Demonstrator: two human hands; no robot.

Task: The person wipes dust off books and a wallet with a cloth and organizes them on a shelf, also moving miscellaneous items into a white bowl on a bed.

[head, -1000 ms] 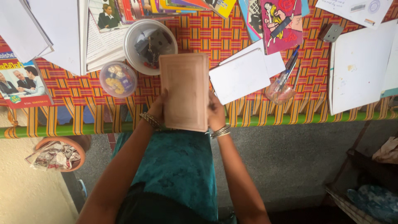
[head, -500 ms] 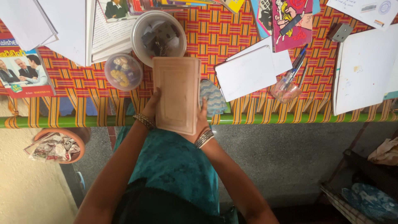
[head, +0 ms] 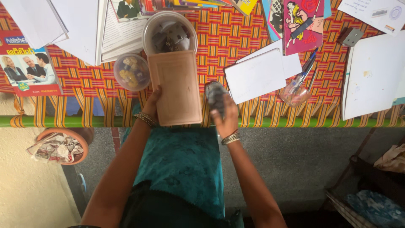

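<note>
My left hand (head: 152, 103) holds a tan rectangular book (head: 176, 88) by its lower left edge, flat over the front of the cloth-covered table (head: 219, 38). My right hand (head: 225, 116) has left the book and grips a small grey-blue cloth (head: 215, 93) just to the book's right, near the table's front edge. Both wrists wear metal bangles.
Behind the book stand a large clear tub of small items (head: 169, 34) and a small lidded tub (head: 132, 71). White cards (head: 255, 76), a glass with pens (head: 295, 90), magazines (head: 29, 67), papers (head: 371, 80) fill the table. A clay pot of scraps (head: 59, 147) sits on the floor left.
My right hand let go of the book and picked up the grey-blue cloth lying beside it. The book, now in my left hand alone, shifted slightly up and left.
</note>
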